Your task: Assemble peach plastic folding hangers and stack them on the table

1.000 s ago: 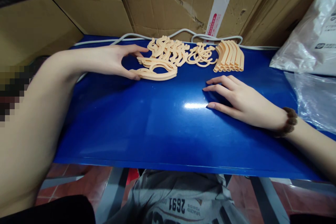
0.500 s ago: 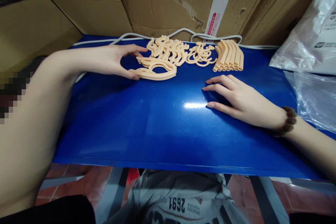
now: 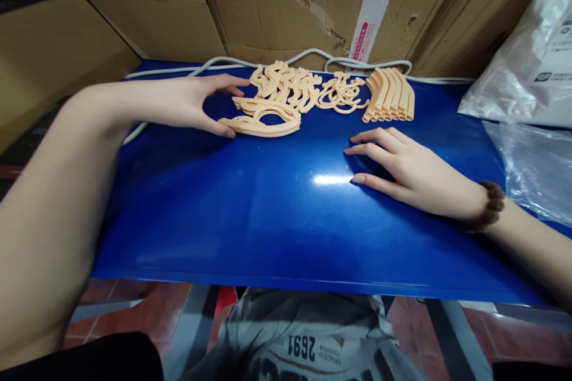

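Note:
My left hand [image 3: 190, 102] reaches in from the left with thumb and fingers spread wide. Its thumb tip lies against the near end of a stack of flat, curved beige plastic pieces [image 3: 274, 129], which look like clothes hanger parts. The fingertips come close to a pile of wavy beige pieces [image 3: 290, 86] behind that stack. Palm down over the blue table [image 3: 268, 214], my right hand [image 3: 397, 166] holds nothing, its fingers apart. Beyond it are loose beige hooks [image 3: 342, 95] and a neat row of curved hollow beige arms [image 3: 391, 95].
Cardboard boxes [image 3: 286, 6] stand along the back edge, with a white cable [image 3: 313, 52] running in front of them. A filled plastic bag [image 3: 527, 71] and clear film [image 3: 536, 161] lie at the right. Grey fabric with printed numbers [image 3: 304, 321] hangs below the front edge.
My left hand and forearm have shifted very slightly to the left. My right hand and the beige pieces have not visibly moved.

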Available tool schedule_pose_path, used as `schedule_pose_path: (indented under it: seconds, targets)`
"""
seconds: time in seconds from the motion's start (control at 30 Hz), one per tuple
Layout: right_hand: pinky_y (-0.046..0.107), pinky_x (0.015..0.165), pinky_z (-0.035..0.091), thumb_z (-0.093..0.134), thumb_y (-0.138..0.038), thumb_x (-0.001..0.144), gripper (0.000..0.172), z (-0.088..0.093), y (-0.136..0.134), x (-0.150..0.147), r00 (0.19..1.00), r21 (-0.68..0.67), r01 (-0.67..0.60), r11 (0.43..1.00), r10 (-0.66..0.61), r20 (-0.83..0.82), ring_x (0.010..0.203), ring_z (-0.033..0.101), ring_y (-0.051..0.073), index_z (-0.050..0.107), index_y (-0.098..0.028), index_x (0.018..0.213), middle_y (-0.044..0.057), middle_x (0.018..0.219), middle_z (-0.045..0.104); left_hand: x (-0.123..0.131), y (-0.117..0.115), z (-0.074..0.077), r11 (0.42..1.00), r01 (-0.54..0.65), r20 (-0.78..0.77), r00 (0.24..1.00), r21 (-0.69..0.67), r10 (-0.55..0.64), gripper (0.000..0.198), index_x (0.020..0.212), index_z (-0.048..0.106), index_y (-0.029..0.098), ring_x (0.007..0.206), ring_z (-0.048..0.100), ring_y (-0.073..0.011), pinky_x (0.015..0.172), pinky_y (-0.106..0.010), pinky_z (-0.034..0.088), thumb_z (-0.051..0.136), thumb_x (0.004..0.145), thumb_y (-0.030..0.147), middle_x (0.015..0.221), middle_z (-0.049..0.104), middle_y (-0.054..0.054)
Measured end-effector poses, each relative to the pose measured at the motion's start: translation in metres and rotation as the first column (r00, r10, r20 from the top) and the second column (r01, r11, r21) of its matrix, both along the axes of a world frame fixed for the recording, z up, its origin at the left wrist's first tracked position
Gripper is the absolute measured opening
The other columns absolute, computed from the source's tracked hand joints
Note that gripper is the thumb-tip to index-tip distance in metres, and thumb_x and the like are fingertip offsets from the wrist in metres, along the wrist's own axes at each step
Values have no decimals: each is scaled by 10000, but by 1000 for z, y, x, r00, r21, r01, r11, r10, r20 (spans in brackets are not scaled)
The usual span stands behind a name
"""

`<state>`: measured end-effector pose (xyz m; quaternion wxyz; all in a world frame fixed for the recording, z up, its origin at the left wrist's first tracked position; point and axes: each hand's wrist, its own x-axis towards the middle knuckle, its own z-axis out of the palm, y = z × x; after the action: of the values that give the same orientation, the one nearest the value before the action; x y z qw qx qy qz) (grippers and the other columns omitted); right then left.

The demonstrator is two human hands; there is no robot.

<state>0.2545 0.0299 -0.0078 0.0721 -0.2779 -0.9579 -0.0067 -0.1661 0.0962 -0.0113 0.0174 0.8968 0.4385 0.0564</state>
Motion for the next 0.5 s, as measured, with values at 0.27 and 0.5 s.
schedule_pose_path:
  seconds: [0.27,0.5]
  targets:
    - [447,1034,450,439,-488,999,480,-1,0,1,1000,6,0,1000,0,2,1180,545,285,591,-136,1288,160,1319,557,48,-25,19,995,-62,149,988,84,49,914,1489,382,140,1280,521,-311,1060,-569,431,704,797,643,1450,508,-145]
    - [428,1008,470,454,-501,991,480,-2,0,1,1000,14,5,1000,-5,-15,1159,564,281,589,-112,1238,164,1302,573,133,-71,14,953,214,252,931,212,-265,476,1406,477,105,1408,417,-254,1190,-449,338,547,991,326,1465,486,-148]
